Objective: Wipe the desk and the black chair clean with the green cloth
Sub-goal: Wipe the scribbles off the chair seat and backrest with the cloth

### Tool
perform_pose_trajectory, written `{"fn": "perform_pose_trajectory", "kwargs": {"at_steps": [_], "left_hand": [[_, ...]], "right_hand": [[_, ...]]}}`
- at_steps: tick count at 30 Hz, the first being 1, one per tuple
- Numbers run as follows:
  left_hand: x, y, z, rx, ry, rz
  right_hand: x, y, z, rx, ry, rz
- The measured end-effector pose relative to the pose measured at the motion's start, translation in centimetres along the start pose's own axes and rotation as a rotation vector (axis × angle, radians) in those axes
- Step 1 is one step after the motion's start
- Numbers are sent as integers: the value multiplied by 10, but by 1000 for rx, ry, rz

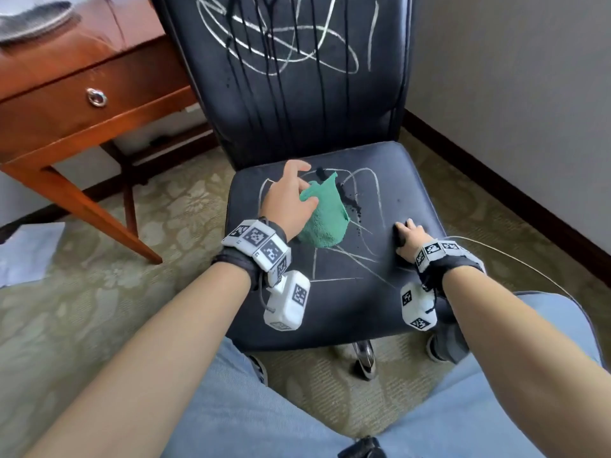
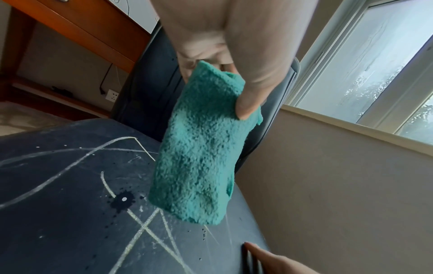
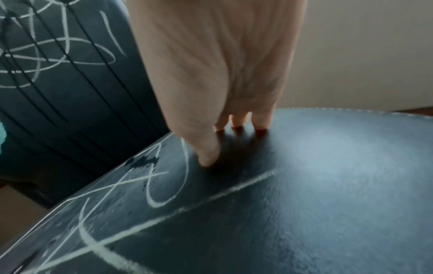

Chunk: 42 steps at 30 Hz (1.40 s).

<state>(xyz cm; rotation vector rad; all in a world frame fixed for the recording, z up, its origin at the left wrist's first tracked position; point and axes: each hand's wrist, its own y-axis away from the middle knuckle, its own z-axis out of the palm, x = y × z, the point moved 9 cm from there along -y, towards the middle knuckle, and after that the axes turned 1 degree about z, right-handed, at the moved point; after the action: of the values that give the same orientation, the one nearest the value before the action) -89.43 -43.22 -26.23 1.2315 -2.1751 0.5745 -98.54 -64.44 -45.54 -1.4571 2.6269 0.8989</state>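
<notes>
Overhead, the left hand (image 1: 287,199) hangs above the middle of the seat of the black leather office chair (image 1: 390,180), gripping the fluffy green terry cloth (image 1: 322,217). From the left wrist view the cloth (image 2: 199,152) is folded into a loose roll that hangs down from the grip: the thumb (image 2: 251,96) presses on its outer face near the top, and the other fingers curl behind its upper edge, mostly hidden by the fabric. Its lower end hangs just above the seat, and I cannot tell whether it touches the leather. Beneath it lie white chalk scribbles (image 2: 143,229) and a splat of black ink (image 2: 121,201); more chalk loops and black drip lines (image 1: 284,44) cover the backrest.

The right hand (image 1: 408,238) rests on the right side of the seat, well apart from the cloth. In the right wrist view its fingertips (image 3: 260,124) and thumb press straight down on the leather (image 3: 328,166), holding nothing.

To the left of the chair stands the reddish-brown wooden desk (image 1: 43,127), with a round metal pull (image 1: 97,97) on its drawer. Patterned beige carpet (image 1: 82,292) covers the floor.
</notes>
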Motion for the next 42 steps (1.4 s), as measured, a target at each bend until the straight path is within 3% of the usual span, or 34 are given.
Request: {"fn": "perform_pose_trajectory", "kwargs": {"at_steps": [3, 8, 12, 16, 18, 22, 24, 28, 30, 33, 36, 39, 42], "left_hand": [[8, -1, 1, -13, 13, 3], [20, -3, 3, -42, 83, 25], [19, -7, 7, -84, 161, 78], [-12, -18, 19, -104, 273, 5], [-41, -23, 30, -88, 333, -106], [-125, -15, 40, 47, 313, -406], [-168, -2, 34, 141, 223, -526], [-238, 37, 23, 276, 141, -821], [-258, 55, 27, 232, 156, -957], [-280, 74, 41, 198, 295, -1104], [-300, 82, 52, 136, 384, -1174], [-305, 89, 60, -2, 456, -1230], [-300, 95, 66, -21, 482, -1255]], "right_hand": [[-9, 6, -25, -5, -319, -15], [-74, 42, -65, -127, -983, -255], [-118, 56, -73, -283, -1175, -405], [-111, 35, -64, -125, -1241, -275], [-98, 21, -51, -17, -1116, -153], [-61, -4, -23, 129, -492, 137], [-61, -7, -16, 166, -262, 101], [-74, -5, -8, 269, -147, -106], [-78, -5, -2, 280, -98, -162], [-97, -3, 25, 150, 60, -258], [-108, -4, 50, 24, 198, -269], [-102, -5, 55, 5, 234, -224], [-92, -6, 53, -10, 253, -215]]}}
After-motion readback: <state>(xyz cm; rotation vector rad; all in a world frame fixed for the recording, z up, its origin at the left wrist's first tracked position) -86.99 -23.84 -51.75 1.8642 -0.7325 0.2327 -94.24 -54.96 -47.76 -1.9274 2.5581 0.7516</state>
